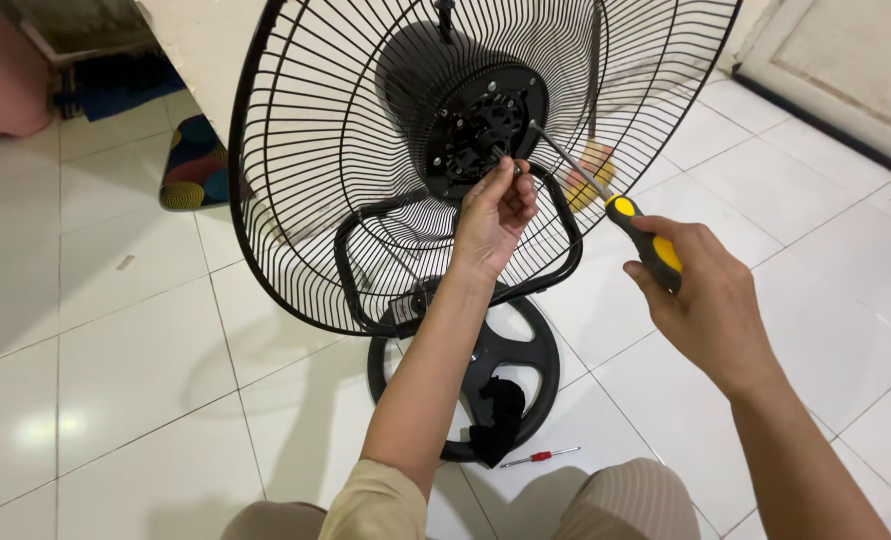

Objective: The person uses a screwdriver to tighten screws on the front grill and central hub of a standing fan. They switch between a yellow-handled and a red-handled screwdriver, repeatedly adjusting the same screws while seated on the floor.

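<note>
**Screwdriver angled into the fan's motor hub**

The screwdriver runs on a slant, its long axis climbing from the handle at lower right to the tip at upper left, where the metal shaft meets the black motor hub of the fan. Its handle is yellow and black, the shaft thin and bright. The right hand has its grip clenched around that handle. The left hand is raised just below the hub, fingertips pinched on something small; what it is cannot be told. The hub sits inside the black wire rear guard, above the round base on the white tiled floor. A small red-handled screwdriver lies beside the base.
</note>
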